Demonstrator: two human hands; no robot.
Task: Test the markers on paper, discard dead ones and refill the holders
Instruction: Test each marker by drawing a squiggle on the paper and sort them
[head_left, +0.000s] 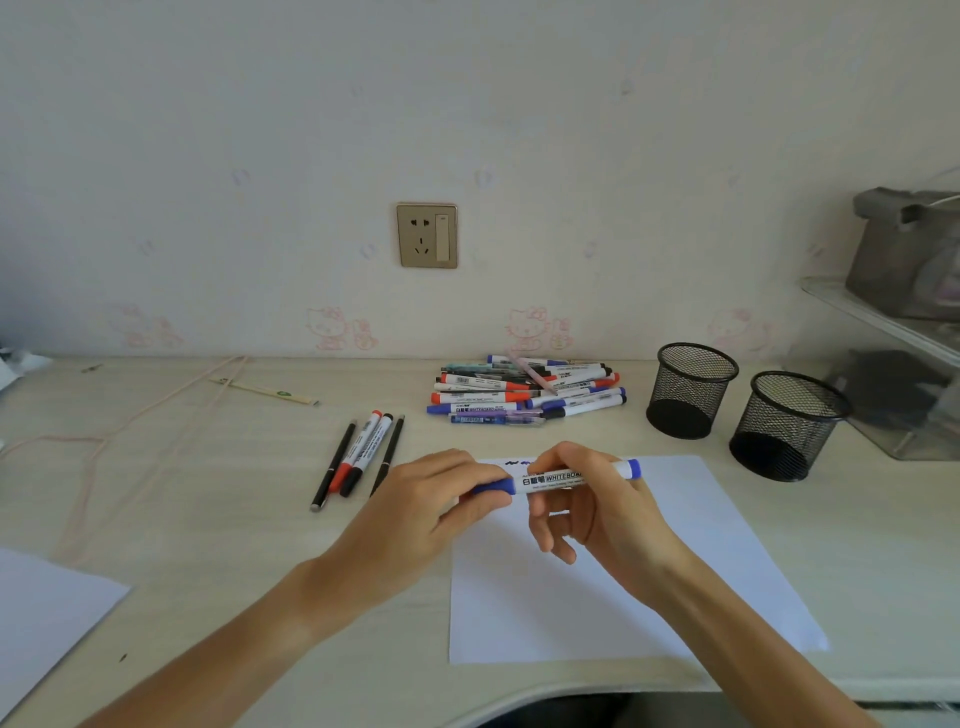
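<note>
Lying level between both hands above the top edge of the white sheet of paper (597, 582), the blue whiteboard marker (553, 479) has a white barrel with a black-printed "WHITEBOARD" label, a blue cap at its left end and a blue plug at its right end. The left hand (441, 499) curls its fingers round the capped end; the right hand (582, 499) pinches the barrel from above with thumb and forefinger, the other fingers loosely bent below.

A short blue scribble (519, 462) sits on the paper at 12 o'clock from the marker, partly hidden by the hands. At 12 o'clock, farther back near the wall, lies a pile of markers (524, 392) with blue, red and black caps. At 9 to 10 o'clock, four pens (358, 454) lie side by side on the desk (208, 493): two slim black ones, a red-capped marker and a black-capped marker. At 2 o'clock stand two black mesh holders (693, 389) (789, 426), well apart from the pile. A second sheet (47, 618) lies at 8 o'clock, at the desk's near left edge.
</note>
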